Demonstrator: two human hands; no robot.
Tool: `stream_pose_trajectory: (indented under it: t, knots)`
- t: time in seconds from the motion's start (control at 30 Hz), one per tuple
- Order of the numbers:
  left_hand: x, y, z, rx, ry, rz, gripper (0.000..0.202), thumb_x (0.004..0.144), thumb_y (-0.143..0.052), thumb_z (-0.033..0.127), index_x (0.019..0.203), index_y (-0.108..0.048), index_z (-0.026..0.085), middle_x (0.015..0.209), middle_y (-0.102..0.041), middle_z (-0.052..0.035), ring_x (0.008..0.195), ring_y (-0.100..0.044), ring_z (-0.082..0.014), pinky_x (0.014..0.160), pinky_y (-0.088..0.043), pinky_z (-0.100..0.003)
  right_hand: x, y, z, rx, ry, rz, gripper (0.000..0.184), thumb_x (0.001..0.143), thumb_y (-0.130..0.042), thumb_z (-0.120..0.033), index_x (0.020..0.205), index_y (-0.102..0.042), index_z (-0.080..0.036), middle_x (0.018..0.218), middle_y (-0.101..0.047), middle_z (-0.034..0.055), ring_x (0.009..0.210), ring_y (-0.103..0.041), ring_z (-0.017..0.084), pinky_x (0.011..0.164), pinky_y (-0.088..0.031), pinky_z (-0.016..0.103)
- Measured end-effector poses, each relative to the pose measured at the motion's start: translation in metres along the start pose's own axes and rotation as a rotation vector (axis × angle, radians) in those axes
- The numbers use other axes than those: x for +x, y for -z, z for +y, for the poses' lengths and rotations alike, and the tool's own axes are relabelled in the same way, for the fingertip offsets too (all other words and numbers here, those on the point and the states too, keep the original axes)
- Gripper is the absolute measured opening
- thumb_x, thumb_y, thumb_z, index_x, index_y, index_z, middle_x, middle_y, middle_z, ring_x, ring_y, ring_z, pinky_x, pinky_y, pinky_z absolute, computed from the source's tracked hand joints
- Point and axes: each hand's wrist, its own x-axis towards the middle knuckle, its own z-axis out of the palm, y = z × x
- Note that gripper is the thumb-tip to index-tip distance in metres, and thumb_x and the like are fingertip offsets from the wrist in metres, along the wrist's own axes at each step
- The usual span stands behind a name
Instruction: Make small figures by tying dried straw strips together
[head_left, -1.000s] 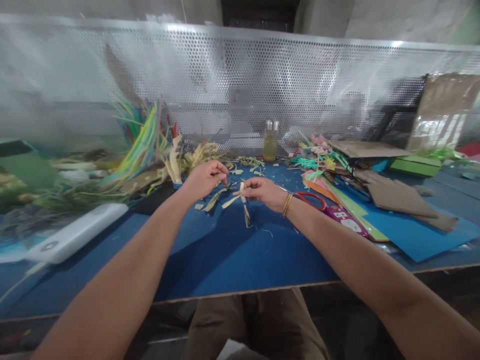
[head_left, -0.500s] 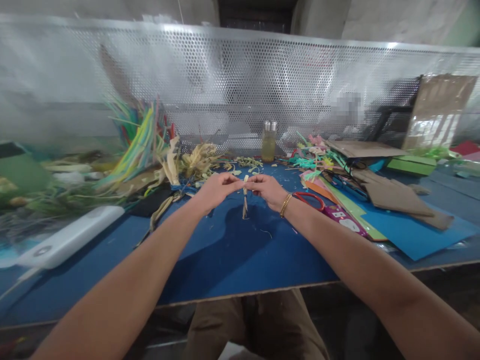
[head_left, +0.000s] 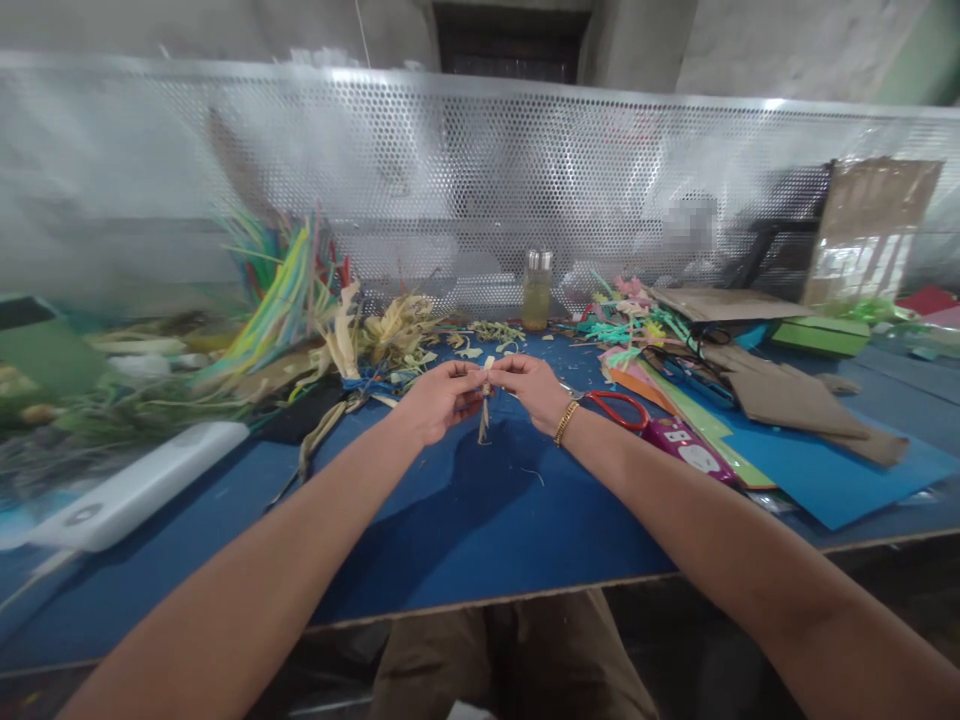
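My left hand and my right hand meet over the middle of the blue table. Both pinch a small bundle of pale dried leaf strips between the fingertips, its loose end hanging down toward the table. A gold bracelet circles my right wrist. More dried leaf strips lie heaped just behind my left hand.
Red-handled scissors lie right of my right hand, beside coloured paper sheets and brown card. A small bottle stands at the perforated metal screen. Coloured strips and a white device sit left.
My left hand left the loose strips on the table and came over to join my right hand on the bundle. Both hands now hold it slightly nearer to me.
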Motion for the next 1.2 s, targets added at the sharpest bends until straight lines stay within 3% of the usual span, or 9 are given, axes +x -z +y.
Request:
stream_pose_trajectory:
  t: [0.27, 0.4, 0.67, 0.8, 0.93, 1.1, 1.2]
  knots:
    - [0.007, 0.003, -0.006, 0.121, -0.101, 0.05, 0.034, 0.059, -0.083, 0.032, 0.074, -0.055, 0.018, 0.067, -0.063, 0.0006, 0.063, -0.06, -0.0121, 0.064, -0.046, -0.027, 0.001, 0.0, 0.002, -0.084, 0.013, -0.001, 0.017, 0.063, -0.073, -0.034, 0.069, -0.067, -0.019, 0.07, -0.066, -0.0003, 0.069, -0.058, 0.013, 0.074, -0.046, 0.029]
    - [0.007, 0.005, -0.005, 0.264, -0.142, -0.017, 0.035, 0.058, -0.082, 0.035, 0.073, -0.055, 0.018, 0.067, -0.065, -0.0008, 0.062, -0.059, -0.0131, 0.062, -0.044, -0.028, 0.006, 0.008, -0.002, -0.223, 0.039, 0.012, 0.021, 0.064, -0.073, -0.039, 0.066, -0.066, -0.019, 0.067, -0.064, -0.0005, 0.068, -0.055, 0.013, 0.07, -0.044, 0.028]
    - [0.005, 0.008, -0.003, 0.32, -0.156, -0.081, 0.033, 0.056, -0.083, 0.031, 0.07, -0.055, 0.018, 0.065, -0.064, 0.0002, 0.063, -0.058, -0.0124, 0.064, -0.044, -0.027, 0.009, 0.023, -0.013, -0.52, 0.102, -0.118, 0.022, 0.069, -0.072, -0.041, 0.071, -0.07, -0.019, 0.073, -0.068, 0.0031, 0.07, -0.057, 0.015, 0.069, -0.043, 0.029]
    - [0.005, 0.01, -0.001, 0.331, -0.171, -0.096, 0.03, 0.058, -0.081, 0.03, 0.07, -0.056, 0.018, 0.064, -0.064, -0.0004, 0.061, -0.057, -0.0123, 0.062, -0.043, -0.027, 0.007, 0.024, -0.015, -0.566, 0.118, -0.165, 0.024, 0.069, -0.073, -0.042, 0.074, -0.071, -0.019, 0.074, -0.068, 0.003, 0.069, -0.056, 0.014, 0.066, -0.043, 0.029]
    - [0.005, 0.014, 0.002, 0.369, -0.134, -0.142, 0.026, 0.059, -0.08, 0.029, 0.067, -0.058, 0.018, 0.063, -0.064, -0.0014, 0.059, -0.057, -0.0127, 0.06, -0.044, -0.027, 0.005, 0.023, -0.016, -0.608, 0.15, -0.226, 0.022, 0.072, -0.069, -0.04, 0.069, -0.069, -0.019, 0.069, -0.066, 0.0018, 0.066, -0.055, 0.013, 0.065, -0.041, 0.028]
    - [0.003, 0.022, 0.009, 0.471, 0.02, -0.296, 0.026, 0.057, -0.081, 0.027, 0.067, -0.058, 0.018, 0.063, -0.066, -0.0022, 0.057, -0.058, -0.013, 0.056, -0.042, -0.025, 0.0, 0.019, -0.02, -0.748, 0.243, -0.355, 0.021, 0.076, -0.065, -0.036, 0.065, -0.067, -0.018, 0.067, -0.064, 0.0012, 0.065, -0.053, 0.013, 0.065, -0.039, 0.027]
    - [0.003, 0.024, 0.012, 0.47, 0.041, -0.31, 0.028, 0.056, -0.082, 0.027, 0.068, -0.058, 0.018, 0.063, -0.065, -0.0015, 0.057, -0.058, -0.012, 0.056, -0.042, -0.024, -0.001, 0.018, -0.023, -0.767, 0.264, -0.39, 0.022, 0.077, -0.063, -0.037, 0.069, -0.067, -0.017, 0.071, -0.065, 0.0018, 0.069, -0.054, 0.013, 0.068, -0.039, 0.026]
